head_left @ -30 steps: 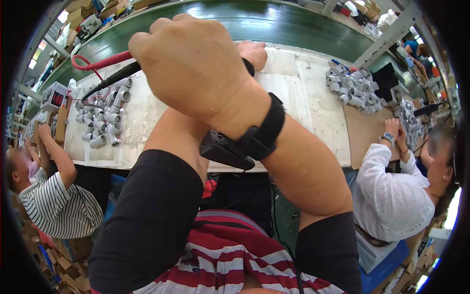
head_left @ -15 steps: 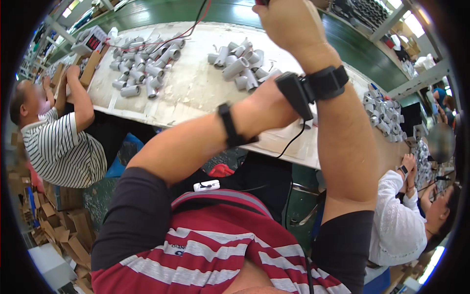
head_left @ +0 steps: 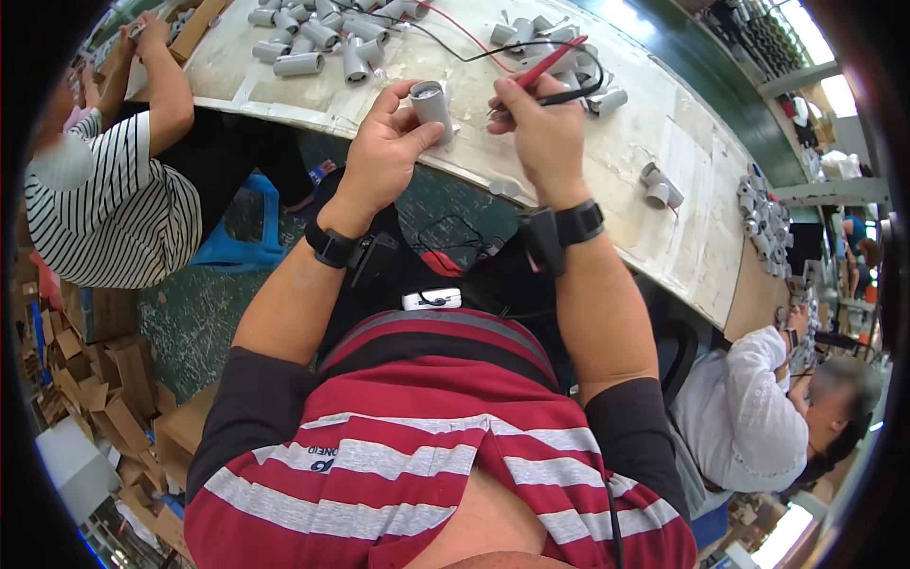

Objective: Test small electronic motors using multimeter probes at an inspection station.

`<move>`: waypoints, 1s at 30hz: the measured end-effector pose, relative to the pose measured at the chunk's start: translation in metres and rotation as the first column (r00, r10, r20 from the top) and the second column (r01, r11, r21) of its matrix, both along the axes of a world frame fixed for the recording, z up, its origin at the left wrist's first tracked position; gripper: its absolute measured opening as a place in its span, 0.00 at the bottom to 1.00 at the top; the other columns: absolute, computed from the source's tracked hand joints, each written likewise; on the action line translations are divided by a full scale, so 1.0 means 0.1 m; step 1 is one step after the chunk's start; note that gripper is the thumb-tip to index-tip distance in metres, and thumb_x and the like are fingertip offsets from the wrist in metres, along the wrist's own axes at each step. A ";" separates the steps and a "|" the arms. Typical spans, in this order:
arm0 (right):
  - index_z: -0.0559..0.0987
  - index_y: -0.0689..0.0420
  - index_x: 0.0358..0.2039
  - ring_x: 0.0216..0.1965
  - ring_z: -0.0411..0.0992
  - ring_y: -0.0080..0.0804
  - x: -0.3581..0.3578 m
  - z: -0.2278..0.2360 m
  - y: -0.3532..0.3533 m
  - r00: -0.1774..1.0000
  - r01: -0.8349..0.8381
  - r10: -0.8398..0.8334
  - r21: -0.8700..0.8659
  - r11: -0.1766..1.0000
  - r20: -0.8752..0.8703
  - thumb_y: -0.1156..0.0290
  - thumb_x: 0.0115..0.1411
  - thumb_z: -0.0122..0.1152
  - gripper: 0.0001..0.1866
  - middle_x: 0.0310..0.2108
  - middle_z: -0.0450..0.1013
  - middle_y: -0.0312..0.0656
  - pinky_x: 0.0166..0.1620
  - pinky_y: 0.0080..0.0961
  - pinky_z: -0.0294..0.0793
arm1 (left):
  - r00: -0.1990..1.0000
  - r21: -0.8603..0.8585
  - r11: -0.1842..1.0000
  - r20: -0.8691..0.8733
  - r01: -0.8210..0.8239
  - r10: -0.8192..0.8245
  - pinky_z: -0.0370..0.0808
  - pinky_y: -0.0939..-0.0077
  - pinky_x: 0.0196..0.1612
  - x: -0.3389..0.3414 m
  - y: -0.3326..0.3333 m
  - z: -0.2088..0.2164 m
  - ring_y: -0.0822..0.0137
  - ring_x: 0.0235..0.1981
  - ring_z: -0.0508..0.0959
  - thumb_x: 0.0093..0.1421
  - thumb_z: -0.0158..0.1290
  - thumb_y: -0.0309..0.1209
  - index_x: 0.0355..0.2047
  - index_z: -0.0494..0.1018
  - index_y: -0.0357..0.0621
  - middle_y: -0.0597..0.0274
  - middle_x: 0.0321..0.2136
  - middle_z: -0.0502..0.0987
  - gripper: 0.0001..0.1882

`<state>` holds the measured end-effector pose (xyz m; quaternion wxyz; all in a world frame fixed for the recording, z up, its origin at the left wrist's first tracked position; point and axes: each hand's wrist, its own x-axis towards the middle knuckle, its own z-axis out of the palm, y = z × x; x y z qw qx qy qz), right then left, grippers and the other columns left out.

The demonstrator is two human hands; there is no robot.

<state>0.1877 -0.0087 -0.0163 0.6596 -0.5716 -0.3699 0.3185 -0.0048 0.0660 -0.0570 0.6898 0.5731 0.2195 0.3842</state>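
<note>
The left grip (head_left: 387, 152) is closed around a grey cylindrical housing (head_left: 432, 116), thumb on one side and fingers on the other. The housing stands nearly upright, tilted a little, over the near edge of the bench (head_left: 607, 194), with its ringed end facing up. Beside it, the right grip (head_left: 543, 137) is narrow, holding a red test probe (head_left: 559, 59) and a black test probe (head_left: 571, 96) together. The probes' tips point toward the housing, and a gap shows between them and it. A red lead (head_left: 464, 30) and a black lead (head_left: 445, 55) run from the probes across the bench toward its far edge.

A heap of grey housings (head_left: 318, 38) lies toward the bench's left end, pieces turned every way. A smaller cluster (head_left: 521, 36) sits beyond the right grip, partly hidden by the hand and probes. One lone housing (head_left: 661, 188) rests on its own, right of the right grip, well in from the near edge. Another pile (head_left: 761, 223) lies by the bench's right end.

A co-worker in a striped shirt (head_left: 104, 209) sits by the left end, next to a blue plastic stool (head_left: 248, 232); another in a white top (head_left: 758, 408) sits toward the right end. Each of the person's wrists carries a black strap (the left one (head_left: 332, 248) and the right one (head_left: 580, 225) both have a dark block attached).
</note>
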 end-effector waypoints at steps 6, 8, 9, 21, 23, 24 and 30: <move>0.82 0.63 0.40 0.27 0.79 0.25 -0.28 -0.20 0.04 0.996 -0.001 0.001 -0.003 1.000 -0.094 0.70 0.68 0.68 0.09 0.30 0.81 0.40 0.31 0.23 0.82 | 0.998 0.009 0.999 0.049 0.033 -0.034 0.77 0.73 0.56 -0.08 0.02 -0.07 0.68 0.50 0.80 0.68 0.57 0.17 0.66 0.65 0.45 0.55 0.50 0.81 0.28; 0.82 0.63 0.40 0.27 0.79 0.25 -0.27 -0.21 0.05 0.997 -0.012 0.011 -0.020 1.000 -0.082 0.70 0.68 0.68 0.09 0.30 0.81 0.40 0.31 0.23 0.82 | 0.996 0.007 0.999 0.075 0.051 -0.051 0.77 0.73 0.56 -0.08 0.01 -0.08 0.69 0.50 0.79 0.67 0.56 0.16 0.66 0.65 0.45 0.55 0.51 0.80 0.29; 0.82 0.63 0.40 0.27 0.78 0.24 -0.28 -0.21 0.06 0.998 -0.014 0.012 -0.024 1.000 -0.062 0.70 0.68 0.68 0.08 0.30 0.81 0.40 0.31 0.22 0.81 | 0.996 0.003 0.999 0.076 0.049 -0.049 0.77 0.73 0.56 -0.09 0.01 -0.09 0.69 0.50 0.79 0.67 0.56 0.16 0.66 0.65 0.45 0.55 0.51 0.80 0.29; 0.83 0.61 0.39 0.26 0.77 0.20 -0.32 -0.22 0.12 0.998 -0.017 0.022 -0.104 0.994 0.056 0.71 0.68 0.68 0.07 0.30 0.81 0.36 0.29 0.19 0.77 | 0.994 0.025 0.997 0.077 0.079 -0.081 0.77 0.73 0.56 -0.10 0.02 -0.07 0.70 0.51 0.79 0.68 0.55 0.16 0.68 0.64 0.47 0.57 0.52 0.80 0.30; 0.83 0.61 0.40 0.26 0.77 0.20 -0.31 -0.22 0.12 0.998 -0.021 0.027 -0.106 0.994 0.063 0.71 0.68 0.68 0.07 0.30 0.81 0.36 0.30 0.19 0.77 | 0.992 0.028 0.996 0.092 0.079 -0.081 0.77 0.74 0.56 -0.09 0.00 -0.07 0.70 0.51 0.79 0.68 0.55 0.15 0.68 0.63 0.47 0.57 0.52 0.79 0.30; 0.83 0.61 0.40 0.26 0.77 0.20 -0.31 -0.22 0.12 0.998 -0.021 0.028 -0.107 0.994 0.063 0.71 0.68 0.68 0.07 0.30 0.81 0.36 0.30 0.19 0.77 | 0.992 0.030 0.996 0.099 0.079 -0.082 0.77 0.74 0.56 -0.09 0.00 -0.07 0.70 0.51 0.79 0.68 0.55 0.15 0.68 0.63 0.47 0.57 0.52 0.79 0.30; 0.83 0.61 0.40 0.27 0.76 0.20 -0.31 -0.24 0.11 0.993 -0.052 0.063 -0.108 0.993 0.097 0.71 0.67 0.69 0.07 0.31 0.81 0.36 0.31 0.18 0.77 | 0.991 0.036 0.996 0.099 0.081 -0.085 0.77 0.74 0.56 -0.11 0.01 -0.10 0.70 0.51 0.79 0.68 0.54 0.15 0.68 0.62 0.47 0.57 0.53 0.79 0.30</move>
